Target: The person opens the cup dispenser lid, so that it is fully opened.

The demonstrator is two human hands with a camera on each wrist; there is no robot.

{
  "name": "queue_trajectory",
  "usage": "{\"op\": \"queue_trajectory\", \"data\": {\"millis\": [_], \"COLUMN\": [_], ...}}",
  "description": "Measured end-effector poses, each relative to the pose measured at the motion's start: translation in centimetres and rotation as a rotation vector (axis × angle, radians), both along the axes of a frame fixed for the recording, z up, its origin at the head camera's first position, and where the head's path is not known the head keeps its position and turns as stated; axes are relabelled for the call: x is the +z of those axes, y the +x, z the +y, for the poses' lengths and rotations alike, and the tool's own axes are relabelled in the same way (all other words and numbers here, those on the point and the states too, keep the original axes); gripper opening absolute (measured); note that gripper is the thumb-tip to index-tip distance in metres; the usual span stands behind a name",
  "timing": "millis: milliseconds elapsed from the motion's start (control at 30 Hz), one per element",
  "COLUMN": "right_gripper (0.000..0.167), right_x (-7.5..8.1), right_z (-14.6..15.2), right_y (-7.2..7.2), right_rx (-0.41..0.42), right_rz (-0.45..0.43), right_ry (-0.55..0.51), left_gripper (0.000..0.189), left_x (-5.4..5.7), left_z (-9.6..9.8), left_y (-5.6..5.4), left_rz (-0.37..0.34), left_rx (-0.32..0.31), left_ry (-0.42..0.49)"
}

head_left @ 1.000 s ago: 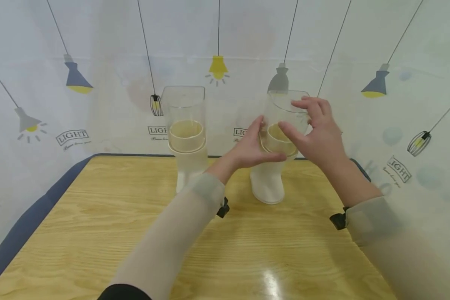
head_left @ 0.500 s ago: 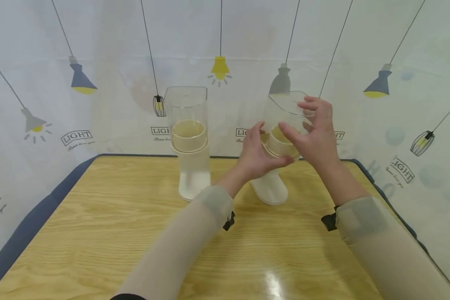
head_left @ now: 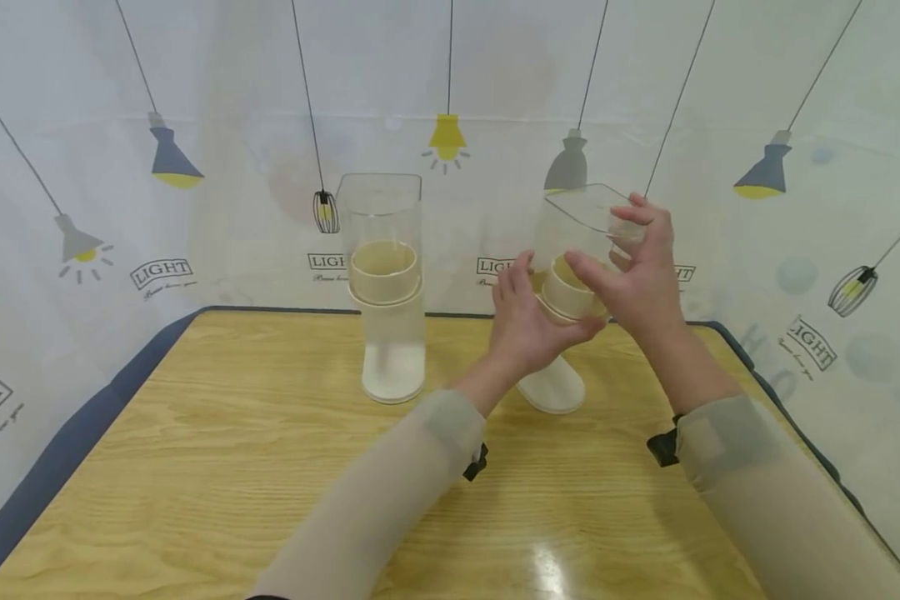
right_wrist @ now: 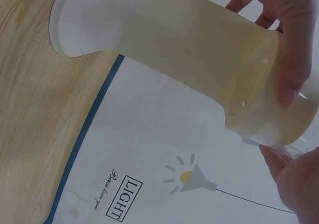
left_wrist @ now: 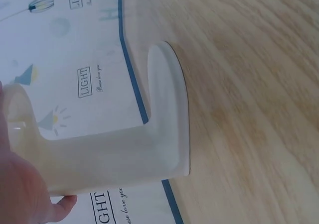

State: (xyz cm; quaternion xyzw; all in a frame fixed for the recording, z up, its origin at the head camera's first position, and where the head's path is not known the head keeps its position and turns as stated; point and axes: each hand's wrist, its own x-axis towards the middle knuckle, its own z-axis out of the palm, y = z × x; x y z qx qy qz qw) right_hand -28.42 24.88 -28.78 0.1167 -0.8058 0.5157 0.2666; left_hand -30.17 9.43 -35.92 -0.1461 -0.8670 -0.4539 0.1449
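In the head view my left hand (head_left: 536,329) grips the white ring (head_left: 566,292) at the top of a white stand (head_left: 553,385), thumb in front and fingers behind. A clear square-rimmed container (head_left: 581,212) rises from that ring. My right hand (head_left: 641,275) holds the container's right side between thumb and curved fingers. The left wrist view shows the stand's column (left_wrist: 109,152) and foot on the table, beside part of my left hand (left_wrist: 22,189). In the right wrist view my left thumb crosses the ring (right_wrist: 259,104), and my right hand (right_wrist: 301,184) sits at the lower right.
A second white stand (head_left: 392,367) with a clear container (head_left: 381,204) stands upright on the left of the wooden table (head_left: 255,433). Behind the dark blue table edge hangs a pale cloth (head_left: 255,150) printed with lamps.
The right stand and its clear container have turned, so a rim corner and the foot now point differently. My left hand has shifted slightly right with the ring. The second stand stays put.
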Motion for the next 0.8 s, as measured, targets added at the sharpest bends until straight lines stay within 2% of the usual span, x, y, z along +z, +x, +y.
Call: {"op": "queue_trajectory", "data": {"millis": [133, 367, 567, 733, 800], "right_gripper": [0.085, 0.095, 0.09, 0.088, 0.088], "right_x": [-0.2, -0.1, 0.2, 0.5, 0.5], "right_z": [-0.1, -0.5, -0.8, -1.1, -1.3], "right_y": [0.2, 0.4, 0.3, 0.6, 0.7], "right_rx": [-0.04, -0.125, -0.17, -0.159, -0.15], "right_rz": [-0.036, -0.038, -0.087, -0.135, -0.124], "right_ry": [0.054, 0.111, 0.047, 0.002, 0.004], "left_gripper": [0.136, 0.133, 0.134, 0.135, 0.135], "left_x": [0.0, 0.4, 0.6, 0.6, 0.5], "left_z": [0.2, 0.6, 0.5, 0.2, 0.1], "left_y": [0.0, -0.5, -0.5, -0.4, -0.5], "left_rz": [-0.022, -0.049, -0.07, -0.087, -0.083], "left_rx": [-0.015, -0.024, -0.03, -0.035, -0.038], "left_ry": [0.018, 0.062, 0.049, 0.043, 0.039]}}
